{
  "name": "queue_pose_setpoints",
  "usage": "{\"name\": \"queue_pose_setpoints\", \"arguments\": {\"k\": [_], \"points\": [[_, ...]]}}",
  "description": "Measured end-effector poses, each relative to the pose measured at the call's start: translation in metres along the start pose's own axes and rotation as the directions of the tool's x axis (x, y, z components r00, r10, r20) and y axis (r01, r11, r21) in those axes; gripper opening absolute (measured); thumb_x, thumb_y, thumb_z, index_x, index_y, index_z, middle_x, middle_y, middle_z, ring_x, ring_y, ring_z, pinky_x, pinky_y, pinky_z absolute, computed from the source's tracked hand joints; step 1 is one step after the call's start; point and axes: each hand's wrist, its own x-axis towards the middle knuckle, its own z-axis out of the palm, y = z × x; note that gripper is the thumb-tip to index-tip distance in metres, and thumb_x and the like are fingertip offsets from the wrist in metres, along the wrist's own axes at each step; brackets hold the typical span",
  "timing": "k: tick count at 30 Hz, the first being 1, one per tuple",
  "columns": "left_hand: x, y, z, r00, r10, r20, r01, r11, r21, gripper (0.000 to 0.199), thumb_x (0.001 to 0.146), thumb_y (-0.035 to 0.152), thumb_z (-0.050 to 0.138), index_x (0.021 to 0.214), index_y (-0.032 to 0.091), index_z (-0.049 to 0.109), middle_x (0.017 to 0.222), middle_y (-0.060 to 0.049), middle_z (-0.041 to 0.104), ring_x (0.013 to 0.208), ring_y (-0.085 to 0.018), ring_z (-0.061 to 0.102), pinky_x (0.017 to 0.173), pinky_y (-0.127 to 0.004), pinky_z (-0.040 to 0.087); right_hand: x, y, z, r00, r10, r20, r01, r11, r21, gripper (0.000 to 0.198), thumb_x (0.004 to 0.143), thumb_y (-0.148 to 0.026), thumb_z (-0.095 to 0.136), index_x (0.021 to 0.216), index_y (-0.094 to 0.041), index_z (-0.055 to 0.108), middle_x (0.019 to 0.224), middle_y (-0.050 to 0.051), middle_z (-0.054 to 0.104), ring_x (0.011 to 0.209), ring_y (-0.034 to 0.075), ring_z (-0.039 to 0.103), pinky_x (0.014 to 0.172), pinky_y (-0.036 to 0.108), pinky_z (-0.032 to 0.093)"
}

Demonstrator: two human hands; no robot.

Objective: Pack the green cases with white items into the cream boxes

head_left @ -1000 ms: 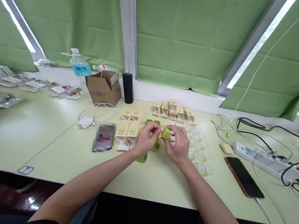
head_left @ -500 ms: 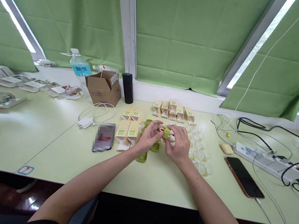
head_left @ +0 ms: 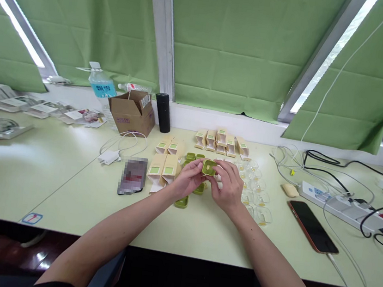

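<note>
Between my two hands, above the table, is a small green square cup (head_left: 209, 167) with its hollow side turned toward me. My left hand (head_left: 189, 179) has its fingers closed on the cup's left side. On the right side, my right hand (head_left: 228, 181) grips it with thumb and fingers. Below them several like green cups (head_left: 181, 202) lie on the table, partly hidden by my hands. To the right stand rows of clear plastic covers (head_left: 263, 215) with yellowish bits at their bottoms. White pieces show beside my right fingers, too covered to make out.
Cream cartons with green labels (head_left: 156, 169) stand left of my hands, and more small cartons (head_left: 221, 138) at the back. A phone (head_left: 314, 227), a power strip (head_left: 340, 208) and loose cables lie right. A cardboard box (head_left: 132, 113) and black flask (head_left: 163, 113) stand back left.
The green cup has been turned so that its hollow inside now faces me. My left fingers have come closer around it. The things on the table stay where they were.
</note>
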Motion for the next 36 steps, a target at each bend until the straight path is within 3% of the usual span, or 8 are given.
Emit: {"name": "queue_pose_setpoints", "arguments": {"k": [10,29,36], "points": [[-0.0005,-0.0006,0.0003,1.0,0.002,0.01,-0.002,1.0,-0.002,0.033,0.079,0.04,0.087,0.099,0.018,0.072,0.091,-0.003,0.065,0.081,-0.013,0.059,0.075,-0.026,0.048,-0.0025,0.0019,0.0015,0.999,-0.044,0.012,0.044,0.998,-0.053,0.027,0.093,-0.014,0.063,0.117,-0.026,0.067,0.121,0.012,0.069,0.11,0.028,0.063,0.079,0.039,0.061],[-0.0012,-0.0024,-0.0032,1.0,-0.01,0.021,0.012,0.998,-0.058,0.038,0.08,0.033,0.088,0.11,0.018,0.07,0.096,-0.003,0.068,0.082,-0.013,0.062,0.076,-0.025,0.05,-0.0015,-0.001,-0.0028,0.998,-0.007,0.062,0.013,0.995,-0.096,0.024,0.094,-0.014,0.059,0.113,-0.024,0.071,0.122,0.013,0.069,0.103,0.026,0.062,0.082,0.038,0.057],[-0.0006,0.0004,-0.0028,0.999,-0.003,0.036,0.005,0.999,-0.049,0.031,0.08,0.032,0.087,0.099,0.017,0.067,0.09,-0.002,0.067,0.079,-0.013,0.063,0.076,-0.025,0.051,0.0004,-0.0015,-0.0041,0.998,-0.025,0.066,0.03,0.996,-0.081,0.025,0.094,-0.012,0.058,0.112,-0.022,0.072,0.122,0.013,0.068,0.104,0.026,0.059,0.082,0.036,0.056]]}}
